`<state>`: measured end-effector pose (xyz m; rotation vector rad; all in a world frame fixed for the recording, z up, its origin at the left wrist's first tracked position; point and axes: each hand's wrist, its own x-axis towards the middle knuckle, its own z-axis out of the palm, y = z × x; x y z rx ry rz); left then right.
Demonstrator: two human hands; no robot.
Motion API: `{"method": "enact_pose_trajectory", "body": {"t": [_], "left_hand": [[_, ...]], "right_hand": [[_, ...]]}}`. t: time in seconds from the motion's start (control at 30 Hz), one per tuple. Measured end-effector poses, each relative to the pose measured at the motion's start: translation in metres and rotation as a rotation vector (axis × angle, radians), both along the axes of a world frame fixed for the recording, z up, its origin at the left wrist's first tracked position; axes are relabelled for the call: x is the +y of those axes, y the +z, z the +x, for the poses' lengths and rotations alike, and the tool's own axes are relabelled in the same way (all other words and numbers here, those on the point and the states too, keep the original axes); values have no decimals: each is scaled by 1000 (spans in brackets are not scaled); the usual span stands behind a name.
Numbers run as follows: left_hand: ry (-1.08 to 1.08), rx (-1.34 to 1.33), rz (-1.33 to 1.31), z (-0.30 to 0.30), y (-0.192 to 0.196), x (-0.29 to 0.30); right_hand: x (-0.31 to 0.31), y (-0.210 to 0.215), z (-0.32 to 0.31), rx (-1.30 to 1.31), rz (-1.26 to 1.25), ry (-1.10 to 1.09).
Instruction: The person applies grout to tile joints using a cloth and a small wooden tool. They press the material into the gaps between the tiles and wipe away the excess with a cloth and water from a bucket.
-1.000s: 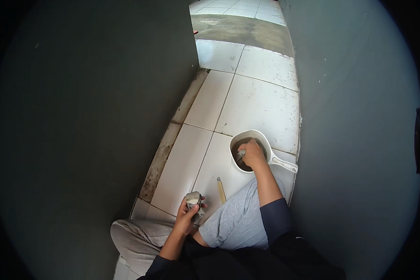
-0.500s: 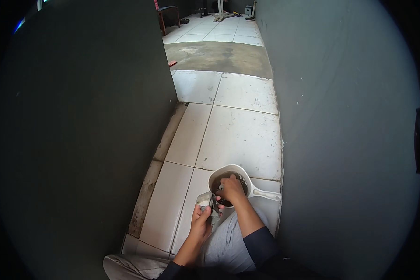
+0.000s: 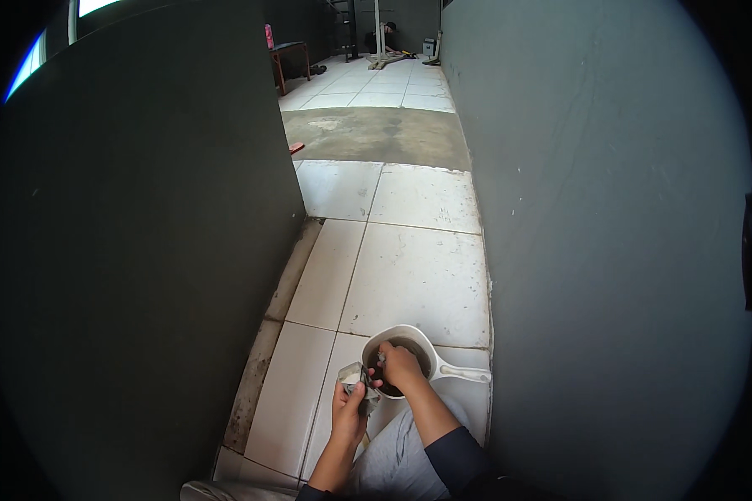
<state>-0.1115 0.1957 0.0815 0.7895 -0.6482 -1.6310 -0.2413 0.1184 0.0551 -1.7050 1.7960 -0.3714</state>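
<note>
A white long-handled dipper (image 3: pixel 464 373) stands on the tiled floor before my knee, holding dark, murky contents. My right hand (image 3: pixel 401 367) reaches into it with the fingers bent together. A bit of something grey shows at those fingertips, too small to name. Just left of the dipper's rim, my left hand (image 3: pixel 348 411) is closed round a pale, blocky piece with crumpled grey material (image 3: pixel 351 375) about it. Its exact kind cannot be made out. The fingers of my left hand come close to the rim.
Dark grey walls stand close on the left (image 3: pixel 142 250) and right (image 3: pixel 593 250). White floor tiles (image 3: pixel 418 275) run ahead to a bare concrete strip (image 3: pixel 376 134). Farther off are a small brown table (image 3: pixel 288 48), a stand (image 3: pixel 380 58) and a crouching person (image 3: pixel 384 35).
The view has tilted up, showing more of the far room and the person there. My right hand stays in the dipper, and my left hand still grips the pale piece beside it.
</note>
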Motion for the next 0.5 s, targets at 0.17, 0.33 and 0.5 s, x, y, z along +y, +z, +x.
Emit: {"method": "enact_pose_trajectory", "body": {"t": [0.17,0.33,0.5], "left_hand": [[39,56,53,0,8,1],[34,-11,12,-1,6,0],[42,-39,12,0,12,0]], "right_hand": [[5,12,3,28,-57,-55],[0,5,0,-25,-76,-23],[-4,6,-1,-89,-213,-49]]}}
